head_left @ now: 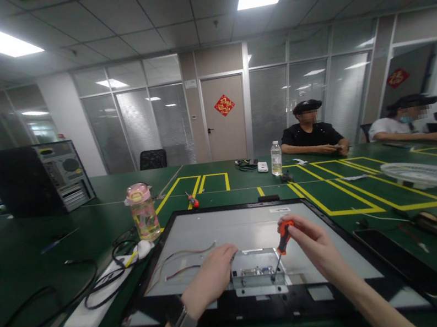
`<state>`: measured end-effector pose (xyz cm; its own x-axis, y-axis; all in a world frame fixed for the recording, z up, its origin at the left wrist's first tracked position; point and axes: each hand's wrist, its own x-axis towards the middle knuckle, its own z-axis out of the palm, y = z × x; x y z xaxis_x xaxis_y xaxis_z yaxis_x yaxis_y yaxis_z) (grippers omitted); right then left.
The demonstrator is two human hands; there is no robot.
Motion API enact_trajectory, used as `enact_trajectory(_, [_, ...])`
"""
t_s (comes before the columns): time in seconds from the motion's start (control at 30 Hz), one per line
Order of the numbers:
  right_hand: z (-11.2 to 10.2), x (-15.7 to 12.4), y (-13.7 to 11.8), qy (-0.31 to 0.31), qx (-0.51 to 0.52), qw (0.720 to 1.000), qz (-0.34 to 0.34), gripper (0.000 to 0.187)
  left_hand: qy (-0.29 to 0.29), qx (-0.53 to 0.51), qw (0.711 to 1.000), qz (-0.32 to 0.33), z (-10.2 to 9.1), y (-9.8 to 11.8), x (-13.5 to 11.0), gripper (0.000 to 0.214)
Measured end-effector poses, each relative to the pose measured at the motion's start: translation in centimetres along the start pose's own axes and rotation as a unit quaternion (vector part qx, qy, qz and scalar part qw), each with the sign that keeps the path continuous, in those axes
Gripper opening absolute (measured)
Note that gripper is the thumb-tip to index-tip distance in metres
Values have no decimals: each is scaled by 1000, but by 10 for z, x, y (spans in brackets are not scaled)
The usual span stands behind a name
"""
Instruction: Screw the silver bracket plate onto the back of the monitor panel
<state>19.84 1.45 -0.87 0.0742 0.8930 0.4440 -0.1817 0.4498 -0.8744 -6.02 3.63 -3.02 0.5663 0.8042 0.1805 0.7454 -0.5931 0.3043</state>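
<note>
A monitor panel (212, 226) with a black frame lies back side up before me. Near its lower middle sits a metal bracket (279, 265) with a row of ports. My left hand (212, 276), wearing a wristwatch (180, 317), is closed at the bracket's left end; its fingertips are partly hidden. Pinched in my right hand (313, 242) is an orange and black screwdriver (284, 237), tilted, its tip down at the bracket's front right, by the ports. Thin loose wires (179, 256) lie across the panel left of the bracket.
A white power strip (88, 313) with black cables and a pink-lidded bottle (143, 215) stand left. Behind the panel are a small red screwdriver (193, 201) and a water bottle (276, 159). A black phone-like slab (406, 260) lies right. Two people sit across the table.
</note>
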Motion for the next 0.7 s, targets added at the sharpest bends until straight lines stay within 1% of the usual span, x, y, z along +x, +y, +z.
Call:
enact_trajectory(0.07, [0,0,0,13,-9,1000,-16,24,3,1,1000,4,0,-1,0,51])
enact_trajectory(0.13, [1,0,-1,16,5,1000,-17,25,2,2,1000,4,0,0,0,51])
enact_trajectory(0.3, [4,1,-3,23,58,998,1,27,-6,-1,1000,-4,-1,1,1,49])
enact_trajectory(0.47, [2,3,-3,40,88,995,39,30,-11,6,1000,-8,-1,1,1,53])
enact_trajectory(0.6, [1,2,-4,32,89,995,27,26,-7,5,1000,-3,-1,1,1,51])
enact_trajectory(0.7, [3,1,-6,13,94,995,37,26,-5,-1,1000,-2,1,-1,1,51])
